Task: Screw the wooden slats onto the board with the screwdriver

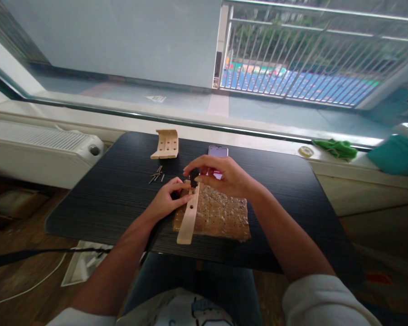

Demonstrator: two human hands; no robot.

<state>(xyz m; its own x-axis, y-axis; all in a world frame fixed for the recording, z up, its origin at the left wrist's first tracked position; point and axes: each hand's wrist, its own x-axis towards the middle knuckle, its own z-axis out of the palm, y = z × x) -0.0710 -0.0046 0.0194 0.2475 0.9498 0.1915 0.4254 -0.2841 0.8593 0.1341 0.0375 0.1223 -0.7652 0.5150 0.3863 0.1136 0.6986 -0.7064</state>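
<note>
A pale wooden strip [189,222] with dark round holes lies along the left part of a brown block [224,213], whose bumpy, shiny surface is dotted with small holes. My left hand [166,198] is closed at the strip's far half, thumb and forefinger pressing on it near a hole. Over the strip's far end, the fingers of my right hand [224,174] pinch a small black piece [194,176]; its exact kind cannot be made out. Its lower end meets the strip close to my left fingertips. The right hand partly covers a lit phone [218,151] behind the block.
Several metal screws or nails [156,174] lie loose on the dark table [105,199]. Behind them stands a curved wooden piece [167,144] with holes. A tape roll [306,151] and a green cloth [336,148] rest on the windowsill; a radiator [41,154] is at left.
</note>
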